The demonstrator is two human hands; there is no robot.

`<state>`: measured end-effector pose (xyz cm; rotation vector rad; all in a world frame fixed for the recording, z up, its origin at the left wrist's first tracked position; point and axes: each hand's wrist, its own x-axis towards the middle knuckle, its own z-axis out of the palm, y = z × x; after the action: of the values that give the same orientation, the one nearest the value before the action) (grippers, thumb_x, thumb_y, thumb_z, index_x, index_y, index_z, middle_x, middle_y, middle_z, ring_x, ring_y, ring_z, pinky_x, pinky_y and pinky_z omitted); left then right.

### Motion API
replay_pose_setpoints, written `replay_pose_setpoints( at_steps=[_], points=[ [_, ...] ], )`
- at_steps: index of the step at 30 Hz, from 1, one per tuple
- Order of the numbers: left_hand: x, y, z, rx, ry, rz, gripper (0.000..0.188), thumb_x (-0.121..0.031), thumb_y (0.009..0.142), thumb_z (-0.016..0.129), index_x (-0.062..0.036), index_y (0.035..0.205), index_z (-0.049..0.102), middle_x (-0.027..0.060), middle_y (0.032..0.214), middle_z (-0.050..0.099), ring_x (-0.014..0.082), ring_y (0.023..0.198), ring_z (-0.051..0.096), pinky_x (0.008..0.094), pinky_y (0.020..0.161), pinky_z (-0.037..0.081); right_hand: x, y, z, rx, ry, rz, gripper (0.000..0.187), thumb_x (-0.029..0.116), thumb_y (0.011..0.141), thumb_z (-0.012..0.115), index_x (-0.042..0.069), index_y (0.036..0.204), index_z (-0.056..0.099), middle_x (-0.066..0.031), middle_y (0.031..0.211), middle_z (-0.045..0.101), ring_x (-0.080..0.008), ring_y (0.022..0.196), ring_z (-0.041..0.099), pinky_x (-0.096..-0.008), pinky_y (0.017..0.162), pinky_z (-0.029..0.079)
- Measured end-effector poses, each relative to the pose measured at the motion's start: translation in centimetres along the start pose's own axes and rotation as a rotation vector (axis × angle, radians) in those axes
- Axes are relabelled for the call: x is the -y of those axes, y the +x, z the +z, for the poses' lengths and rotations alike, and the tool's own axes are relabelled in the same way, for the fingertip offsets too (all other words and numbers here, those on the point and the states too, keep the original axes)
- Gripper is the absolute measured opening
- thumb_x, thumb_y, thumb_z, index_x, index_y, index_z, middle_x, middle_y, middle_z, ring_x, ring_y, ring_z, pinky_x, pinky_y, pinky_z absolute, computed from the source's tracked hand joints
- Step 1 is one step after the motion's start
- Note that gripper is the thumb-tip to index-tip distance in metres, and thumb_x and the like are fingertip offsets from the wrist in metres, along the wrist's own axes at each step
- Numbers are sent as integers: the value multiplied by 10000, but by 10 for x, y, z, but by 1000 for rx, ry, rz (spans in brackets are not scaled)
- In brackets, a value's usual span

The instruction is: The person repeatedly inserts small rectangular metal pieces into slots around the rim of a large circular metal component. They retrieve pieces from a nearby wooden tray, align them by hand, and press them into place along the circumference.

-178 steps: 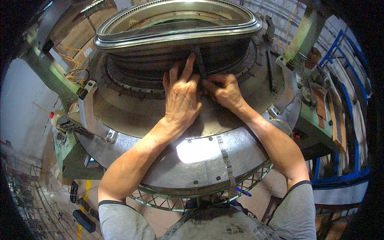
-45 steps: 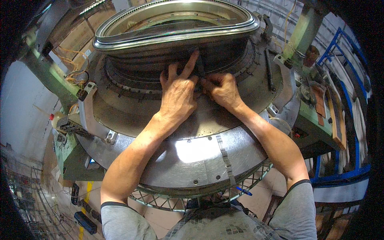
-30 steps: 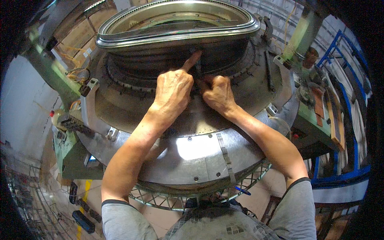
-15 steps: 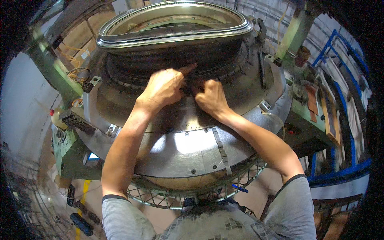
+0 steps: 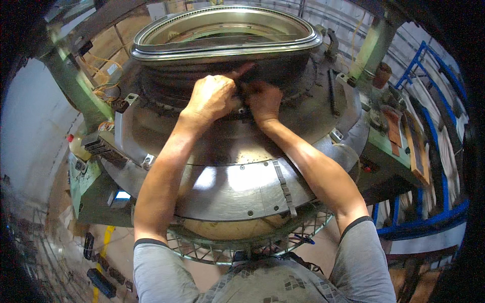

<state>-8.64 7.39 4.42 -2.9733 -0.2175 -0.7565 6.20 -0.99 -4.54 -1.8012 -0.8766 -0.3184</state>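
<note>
Nearest the camera is the person's grey patterned shirt (image 5: pixel 262 280), with both bare forearms reaching up and away from it. Below the forearms a round wire mesh ring (image 5: pixel 242 247) runs under the edge of a big grey metal casing (image 5: pixel 237 182), whose smooth skirt carries a ribbed strap (image 5: pixel 284 188) just inside the right forearm.

Farther up, the two hands meet side by side on the casing's upper band. The left hand (image 5: pixel 212 97) is curled into a loose fist, knuckles up, with the forefinger stretched out toward the dark ribbed band (image 5: pixel 166 86) beyond it. The right hand (image 5: pixel 263 100) sits touching the left, fingers bent and pressed down on the same spot. A small dark part seems to lie between the fingertips, but whether either hand grips it cannot be told.

Just beyond the hands rises a wide metal ring (image 5: pixel 227 30) with a bright rim, tilted toward the viewer. To the left of the left hand a black ribbed block (image 5: pixel 103 146) sits low beside the casing. Well off to the right of the right hand stand blue rails (image 5: pixel 429 217) and a green frame (image 5: pixel 376 43).
</note>
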Motion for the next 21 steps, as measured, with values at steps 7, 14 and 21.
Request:
replay_pose_setpoints(
  at_steps=[7,14,21],
  points=[
    [10,0,12,16,-20,11,148,-160,757,723,-55,809,633,198,819,663,410,799,665,499,689,558,-1,4,-4,-90,115,-106,175,214,841,796,53,902,766,-144,832,750,-201,685,714,-342,659,544],
    [9,1,8,5,-59,-12,207,-204,722,798,-102,898,764,197,937,722,370,886,714,469,767,587,-2,9,-9,-99,-6,-199,194,254,839,787,70,900,766,-152,827,742,-284,692,719,-393,651,549],
    [9,0,10,42,-46,-5,196,-205,752,790,-100,913,759,194,884,714,387,824,702,472,734,590,-9,25,-33,-45,-298,-326,324,393,822,787,71,850,764,-191,775,709,-354,699,717,-434,619,556]
  ],
)
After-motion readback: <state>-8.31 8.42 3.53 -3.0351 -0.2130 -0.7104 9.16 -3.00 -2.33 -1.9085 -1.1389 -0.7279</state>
